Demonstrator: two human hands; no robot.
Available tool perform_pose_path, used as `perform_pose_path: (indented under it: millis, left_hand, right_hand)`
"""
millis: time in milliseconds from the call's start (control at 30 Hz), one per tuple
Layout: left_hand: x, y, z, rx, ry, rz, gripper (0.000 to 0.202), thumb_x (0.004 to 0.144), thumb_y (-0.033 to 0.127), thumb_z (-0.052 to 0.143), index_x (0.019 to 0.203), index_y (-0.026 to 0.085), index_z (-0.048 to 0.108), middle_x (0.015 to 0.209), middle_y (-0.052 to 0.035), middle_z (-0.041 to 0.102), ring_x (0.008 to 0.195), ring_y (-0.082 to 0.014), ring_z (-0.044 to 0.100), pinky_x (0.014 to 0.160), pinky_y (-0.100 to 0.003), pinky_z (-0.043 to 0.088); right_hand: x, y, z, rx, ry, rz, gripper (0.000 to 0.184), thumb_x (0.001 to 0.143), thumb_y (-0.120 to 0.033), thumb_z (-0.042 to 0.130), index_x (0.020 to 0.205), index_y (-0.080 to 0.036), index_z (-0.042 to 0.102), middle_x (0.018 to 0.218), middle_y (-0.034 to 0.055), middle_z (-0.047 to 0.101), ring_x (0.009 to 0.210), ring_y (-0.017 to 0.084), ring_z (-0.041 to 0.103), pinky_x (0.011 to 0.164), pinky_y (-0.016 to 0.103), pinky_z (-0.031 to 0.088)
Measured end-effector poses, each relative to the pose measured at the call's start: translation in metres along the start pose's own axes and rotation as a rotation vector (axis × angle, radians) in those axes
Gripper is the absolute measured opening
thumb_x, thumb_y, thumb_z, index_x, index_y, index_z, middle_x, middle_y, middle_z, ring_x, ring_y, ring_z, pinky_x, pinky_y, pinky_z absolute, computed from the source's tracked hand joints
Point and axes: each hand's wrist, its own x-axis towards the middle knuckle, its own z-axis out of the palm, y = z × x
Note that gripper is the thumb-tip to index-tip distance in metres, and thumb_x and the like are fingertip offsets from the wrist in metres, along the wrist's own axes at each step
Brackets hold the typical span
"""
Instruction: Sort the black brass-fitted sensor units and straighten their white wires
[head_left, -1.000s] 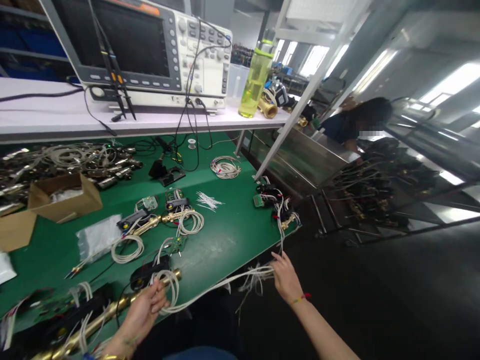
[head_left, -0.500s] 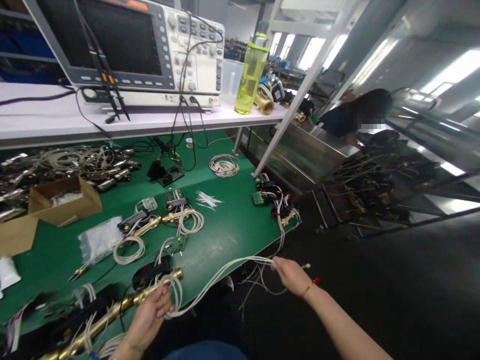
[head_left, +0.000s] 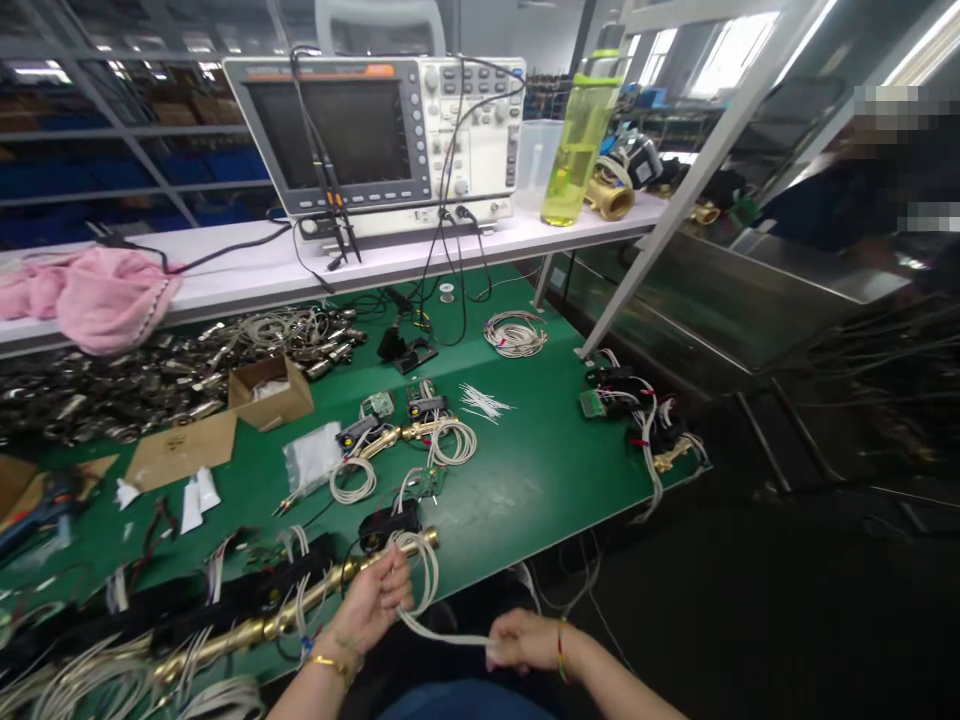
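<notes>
My left hand [head_left: 371, 603] is closed on a loop of white cable [head_left: 426, 585] beside the end of a long brass tube [head_left: 247, 630] lying along the near edge of the green bench [head_left: 525, 470]. My right hand [head_left: 525, 640] sits low over my lap, fingers pinched on the same white cable, which runs short and nearly straight between the two hands. A black module [head_left: 386, 522] rests on the bench just above the tube's end.
Coiled cable assemblies [head_left: 450, 440], small circuit boards and a cardboard box [head_left: 271, 390] lie across the bench. An oscilloscope [head_left: 382, 140] and a green bottle [head_left: 577, 140] stand on the white shelf. More wired modules [head_left: 645, 420] sit at the right corner. Another person works at the far right.
My right hand has drawn in from the outstretched right toward my lap, shortening the cable span. The view has swung left and back, showing more of the bench.
</notes>
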Motion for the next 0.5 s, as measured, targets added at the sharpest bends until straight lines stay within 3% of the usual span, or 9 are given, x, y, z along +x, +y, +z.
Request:
perform_pose_path:
  millis: [100, 300, 433, 500]
  left_hand:
    - [-0.002, -0.004, 0.003, 0.074, 0.017, 0.034, 0.047, 0.070, 0.050, 0.080, 0.071, 0.019, 0.044, 0.050, 0.0138, 0.021, 0.042, -0.0028, 0.015, 0.049, -0.021, 0.026]
    - [0.001, -0.011, 0.004, 0.331, 0.111, 0.142, 0.060, 0.063, 0.071, 0.073, 0.068, 0.022, 0.040, 0.049, 0.0135, 0.020, 0.043, -0.0045, 0.014, 0.047, -0.022, 0.024]
    - [0.003, -0.008, -0.004, 0.460, 0.171, 0.180, 0.061, 0.061, 0.076, 0.070, 0.068, 0.021, 0.042, 0.049, 0.0134, 0.022, 0.043, -0.0049, 0.016, 0.048, -0.023, 0.027]
    - [0.007, -0.013, -0.005, 0.506, 0.198, 0.183, 0.061, 0.061, 0.076, 0.069, 0.066, 0.020, 0.045, 0.048, 0.0134, 0.024, 0.043, -0.0046, 0.016, 0.048, -0.022, 0.026]
  right_hand:
    - [0.012, -0.003, -0.013, 0.087, -0.088, 0.057, 0.031, 0.085, -0.035, 0.058, 0.061, -0.016, 0.064, 0.046, -0.0059, 0.046, 0.041, 0.006, 0.038, 0.046, 0.017, 0.035]
    - [0.011, 0.015, -0.054, 0.191, -0.115, 0.367, 0.040, 0.085, -0.019, 0.055, 0.046, -0.018, 0.047, 0.035, -0.0031, 0.039, 0.029, 0.011, 0.035, 0.034, 0.021, 0.032]
    - [0.032, -0.017, -0.043, 0.420, 0.024, 0.369, 0.042, 0.094, -0.024, 0.032, 0.052, -0.021, 0.034, 0.039, -0.0093, 0.022, 0.030, 0.007, 0.018, 0.034, 0.016, 0.018]
    - [0.048, -0.044, -0.025, 0.534, 0.112, 0.321, 0.040, 0.096, -0.028, 0.021, 0.059, -0.022, 0.035, 0.042, -0.0097, 0.022, 0.032, 0.007, 0.021, 0.036, 0.016, 0.020]
